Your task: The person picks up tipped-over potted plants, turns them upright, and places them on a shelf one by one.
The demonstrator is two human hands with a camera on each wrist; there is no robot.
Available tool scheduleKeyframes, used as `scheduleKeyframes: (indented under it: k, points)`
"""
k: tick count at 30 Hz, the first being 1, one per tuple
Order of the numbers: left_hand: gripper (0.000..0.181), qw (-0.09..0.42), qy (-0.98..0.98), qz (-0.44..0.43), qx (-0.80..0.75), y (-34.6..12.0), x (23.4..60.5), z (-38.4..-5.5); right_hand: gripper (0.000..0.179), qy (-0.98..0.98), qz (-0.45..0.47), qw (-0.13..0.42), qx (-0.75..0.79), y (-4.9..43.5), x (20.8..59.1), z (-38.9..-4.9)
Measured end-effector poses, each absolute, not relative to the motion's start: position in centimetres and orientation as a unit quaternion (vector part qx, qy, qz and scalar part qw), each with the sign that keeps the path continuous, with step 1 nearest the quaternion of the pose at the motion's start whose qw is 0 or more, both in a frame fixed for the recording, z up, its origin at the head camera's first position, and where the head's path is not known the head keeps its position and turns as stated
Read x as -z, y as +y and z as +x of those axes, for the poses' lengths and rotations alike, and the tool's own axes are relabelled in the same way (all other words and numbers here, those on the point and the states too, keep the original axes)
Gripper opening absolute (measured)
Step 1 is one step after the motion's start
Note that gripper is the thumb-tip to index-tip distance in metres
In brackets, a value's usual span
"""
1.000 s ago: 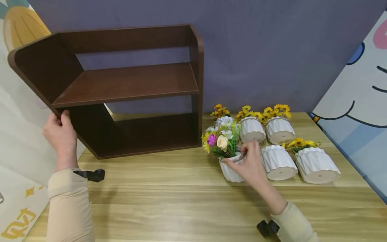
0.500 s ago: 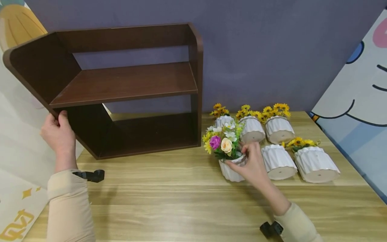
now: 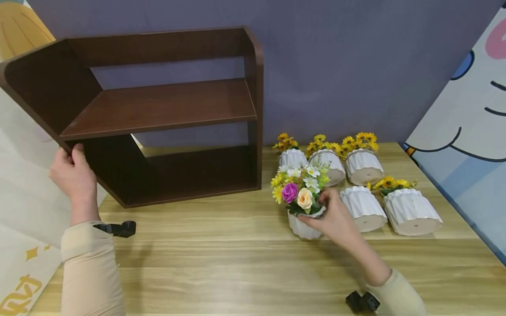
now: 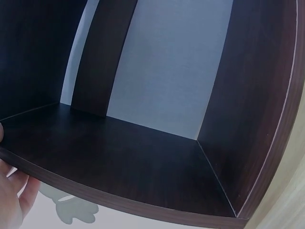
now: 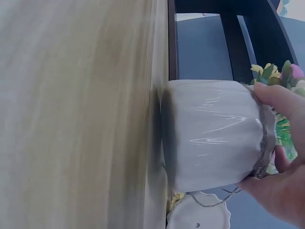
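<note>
A dark brown two-tier shelf (image 3: 166, 105) stands at the left of the table. My left hand (image 3: 75, 175) grips the front edge of its left side panel, just below the middle board, thumb on the inner face. My right hand (image 3: 337, 219) holds a white fluted flowerpot (image 3: 303, 226) by its rim, thumb in front and fingers at the far side. Artificial flowers (image 3: 302, 188) fill this pot, among them a purple and a cream rose. In the right wrist view, twine circles the pot's neck and its base is right at the table surface.
Several white pots with yellow flowers lie on their sides behind and to the right of the held one, such as the pot (image 3: 413, 213) at far right. A grey-blue wall (image 3: 336, 74) rises behind the wooden table (image 3: 237, 263). Cartoon-printed panels flank both sides.
The held pot has swung more upright, its flowers shifting right and turning to face up. My right hand moves slightly right with it. The left hand keeps its grip on the shelf.
</note>
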State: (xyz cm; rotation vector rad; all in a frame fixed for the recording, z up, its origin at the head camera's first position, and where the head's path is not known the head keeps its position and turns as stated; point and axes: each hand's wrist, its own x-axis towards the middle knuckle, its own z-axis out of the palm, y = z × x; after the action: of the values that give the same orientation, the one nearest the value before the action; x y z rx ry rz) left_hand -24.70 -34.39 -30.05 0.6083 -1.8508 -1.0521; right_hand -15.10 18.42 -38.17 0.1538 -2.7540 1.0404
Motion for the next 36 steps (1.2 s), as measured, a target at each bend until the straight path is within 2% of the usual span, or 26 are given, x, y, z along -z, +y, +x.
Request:
scheduleKeyframes:
  k: [11, 17, 22, 30, 36]
  points:
    - [0.026, 0.452, -0.739, 0.252, 0.432, -34.5, 29.9, -24.4, 0.083, -0.92, 0.075, 0.079, -0.376, 18.8, 38.6, -14.8]
    - [0.026, 0.449, -0.743, 0.246, 0.43, -34.3, 29.8, -24.5, 0.09, -0.923, 0.057, 0.037, -0.38, 18.9, 39.2, -14.6]
    - [0.025, 0.451, -0.743, 0.247, 0.429, -34.3, 29.8, -24.7, 0.097, -0.916, 0.099, 0.042, -0.385, 19.4, 39.9, -15.4]
    - [0.027, 0.454, -0.742, 0.239, 0.432, -34.2, 29.8, -24.8, 0.081, -0.92, 0.145, 0.028, -0.364, 20.4, 40.1, -16.3]
    - [0.027, 0.457, -0.738, 0.244, 0.431, -34.1, 30.0, -24.7, 0.073, -0.933, 0.143, 0.047, -0.327, 20.0, 39.9, -16.1]
